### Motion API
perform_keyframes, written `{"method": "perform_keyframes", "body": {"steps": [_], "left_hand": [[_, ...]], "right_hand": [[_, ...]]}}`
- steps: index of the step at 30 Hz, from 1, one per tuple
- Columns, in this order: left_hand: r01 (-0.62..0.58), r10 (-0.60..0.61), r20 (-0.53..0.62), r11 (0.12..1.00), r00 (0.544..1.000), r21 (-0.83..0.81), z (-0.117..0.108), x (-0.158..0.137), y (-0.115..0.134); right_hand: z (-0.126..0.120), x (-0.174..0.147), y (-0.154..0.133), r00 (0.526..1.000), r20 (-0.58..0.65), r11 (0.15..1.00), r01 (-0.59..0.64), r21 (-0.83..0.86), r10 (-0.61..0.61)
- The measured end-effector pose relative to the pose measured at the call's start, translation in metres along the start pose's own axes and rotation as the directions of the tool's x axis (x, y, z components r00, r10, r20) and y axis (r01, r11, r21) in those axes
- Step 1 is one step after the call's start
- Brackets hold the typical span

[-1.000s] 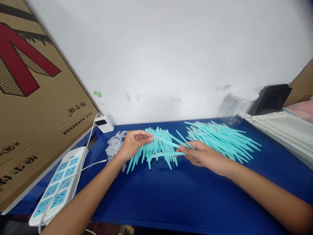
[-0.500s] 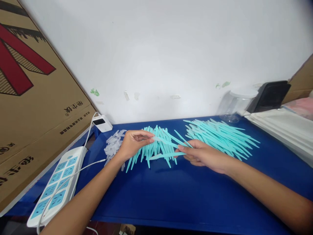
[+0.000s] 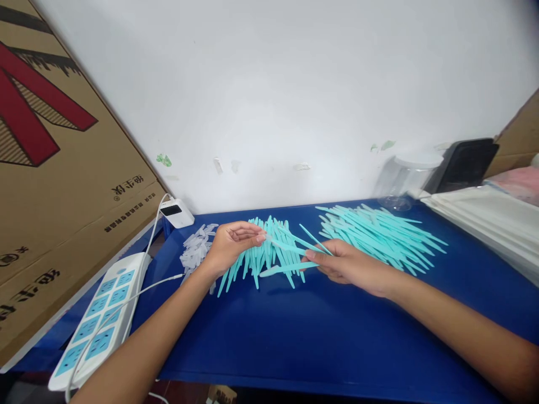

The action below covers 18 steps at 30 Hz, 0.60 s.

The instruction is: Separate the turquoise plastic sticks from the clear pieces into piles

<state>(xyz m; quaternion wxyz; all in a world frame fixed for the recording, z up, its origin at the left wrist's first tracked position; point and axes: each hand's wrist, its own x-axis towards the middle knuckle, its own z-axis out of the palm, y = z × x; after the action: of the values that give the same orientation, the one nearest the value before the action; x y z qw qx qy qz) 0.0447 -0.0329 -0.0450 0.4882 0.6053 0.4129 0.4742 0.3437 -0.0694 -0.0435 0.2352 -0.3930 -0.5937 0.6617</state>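
Note:
My right hand [image 3: 343,261] grips several slim turquoise eyebrow razors [image 3: 290,267], which fan out to the left from its fingers. With thumb and forefinger, my left hand [image 3: 236,240] pinches the clear cap end of one of these razors [image 3: 290,247]. Behind and below the hands lies a pile of turquoise razors [image 3: 259,257] on the blue table. A second, larger pile of razors [image 3: 379,233], with clear tips, spreads beyond my right hand. Loose clear caps [image 3: 196,247] are heaped to the left, partly hidden by my left wrist.
A white power strip [image 3: 135,280] with a cable and a small white device [image 3: 177,213] stand at the left by a large cardboard box [image 3: 63,185]. At the back right are a clear jar [image 3: 408,179], a dark stand [image 3: 467,165] and stacked white sheets [image 3: 484,216].
My left fingertips stay on the cap end of the razor, whose handle now sits slightly lower. The razors in my right hand have shifted only a little.

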Motion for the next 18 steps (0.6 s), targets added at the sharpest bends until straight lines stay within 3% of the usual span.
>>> {"method": "perform_keyframes", "body": {"steps": [7, 18], "left_hand": [[0.035, -0.034, 0.039, 0.999, 0.999, -0.032, -0.0026, 0.0006, 0.0006], [0.108, -0.106, 0.055, 0.993, 0.993, -0.040, 0.0070, -0.0038, -0.0034]], "right_hand": [[0.0004, -0.0024, -0.0058, 0.998, -0.056, 0.987, 0.033, -0.157, -0.042], [0.0061, -0.0015, -0.0031, 0.995, -0.033, 0.977, 0.081, -0.197, -0.089]]}}
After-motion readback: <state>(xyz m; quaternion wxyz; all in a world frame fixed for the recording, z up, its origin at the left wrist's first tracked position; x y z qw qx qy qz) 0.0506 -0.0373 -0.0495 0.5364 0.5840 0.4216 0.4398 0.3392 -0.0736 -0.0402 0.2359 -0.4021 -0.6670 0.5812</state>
